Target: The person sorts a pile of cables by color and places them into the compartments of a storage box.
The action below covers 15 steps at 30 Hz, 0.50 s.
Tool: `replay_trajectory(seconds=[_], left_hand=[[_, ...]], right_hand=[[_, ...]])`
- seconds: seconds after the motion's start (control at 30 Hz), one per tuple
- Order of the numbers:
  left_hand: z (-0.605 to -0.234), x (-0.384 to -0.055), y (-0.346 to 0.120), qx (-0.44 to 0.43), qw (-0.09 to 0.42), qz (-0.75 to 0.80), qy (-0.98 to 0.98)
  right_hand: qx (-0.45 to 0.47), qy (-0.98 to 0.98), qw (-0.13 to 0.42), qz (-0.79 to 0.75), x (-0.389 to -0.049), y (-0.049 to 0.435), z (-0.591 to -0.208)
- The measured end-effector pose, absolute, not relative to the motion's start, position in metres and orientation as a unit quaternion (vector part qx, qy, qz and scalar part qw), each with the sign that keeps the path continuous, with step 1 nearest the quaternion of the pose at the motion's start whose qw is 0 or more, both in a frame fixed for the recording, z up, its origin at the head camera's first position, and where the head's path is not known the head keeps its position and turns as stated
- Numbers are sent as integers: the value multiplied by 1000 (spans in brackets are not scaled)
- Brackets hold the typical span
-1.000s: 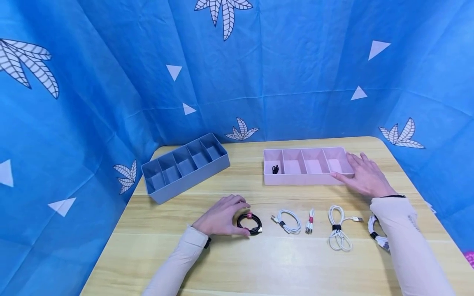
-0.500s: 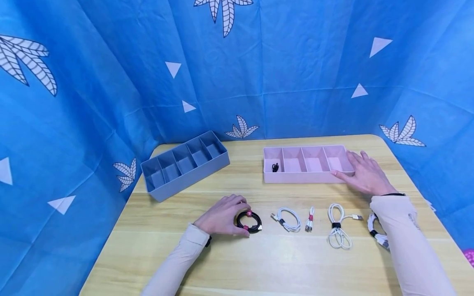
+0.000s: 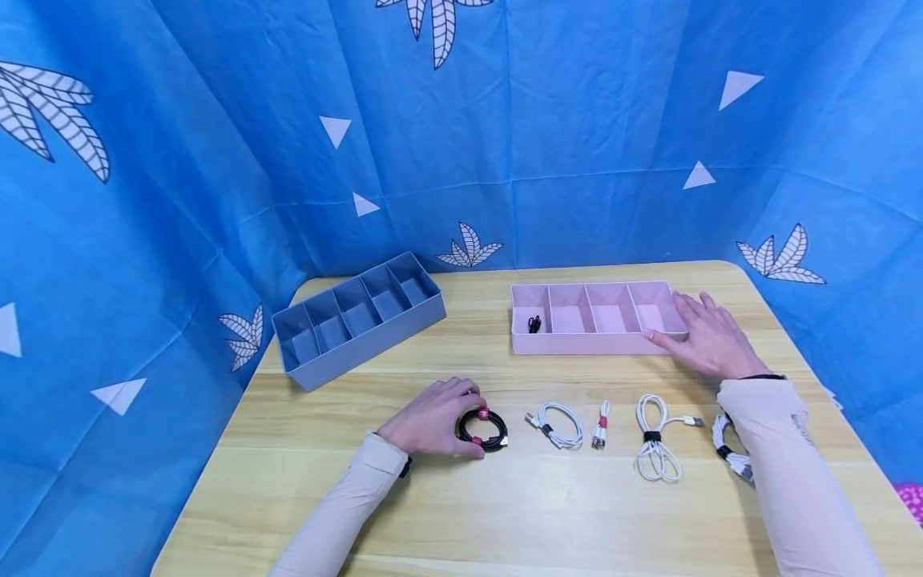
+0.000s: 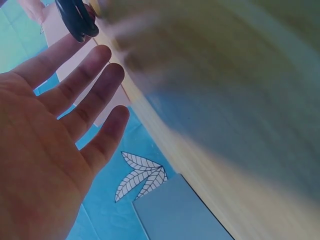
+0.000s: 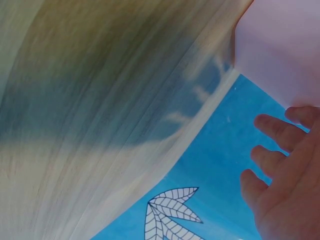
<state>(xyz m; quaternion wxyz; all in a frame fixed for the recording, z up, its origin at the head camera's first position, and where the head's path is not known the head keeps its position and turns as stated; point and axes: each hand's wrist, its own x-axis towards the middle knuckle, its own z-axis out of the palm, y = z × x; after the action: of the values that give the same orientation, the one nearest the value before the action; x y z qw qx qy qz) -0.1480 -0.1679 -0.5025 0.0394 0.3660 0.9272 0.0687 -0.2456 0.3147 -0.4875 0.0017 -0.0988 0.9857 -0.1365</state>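
Note:
A coiled black cable (image 3: pixel 496 440) with red ties lies on the table, its light plug pointing right. My left hand (image 3: pixel 436 421) pinches the coil's left side between thumb and forefinger. In the left wrist view the other fingers (image 4: pixel 82 107) are spread, the dark cable (image 4: pixel 79 17) lies at the forefinger and the thumb is hidden. At the back right sits a pink divided box (image 3: pixel 577 344), a small black cable (image 3: pixel 534 324) in its leftmost compartment. My right hand (image 3: pixel 714 340) rests against its right end, thumb at the front corner, fingers loosely spread in the right wrist view.
To the right of the black coil lie a looped white cable (image 3: pixel 577 429), a short white cable (image 3: pixel 602 421) with a red tie and a longer white cable (image 3: pixel 665 465). Another white cable (image 3: pixel 737 463) is partly under the right sleeve. A grey-blue divided box (image 3: pixel 368 341) stands back left.
Both hands keep their places at the black cable and the pink box. The head view has tilted slightly, so everything sits a little higher in it.

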Motion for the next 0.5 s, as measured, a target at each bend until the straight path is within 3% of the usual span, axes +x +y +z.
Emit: replay_trajectory(seconds=[0.5], left_hand=[[-500,-148,-164,370,44,61,926]], right_hand=[[-96,985,-3,-140,-246,314,-489]])
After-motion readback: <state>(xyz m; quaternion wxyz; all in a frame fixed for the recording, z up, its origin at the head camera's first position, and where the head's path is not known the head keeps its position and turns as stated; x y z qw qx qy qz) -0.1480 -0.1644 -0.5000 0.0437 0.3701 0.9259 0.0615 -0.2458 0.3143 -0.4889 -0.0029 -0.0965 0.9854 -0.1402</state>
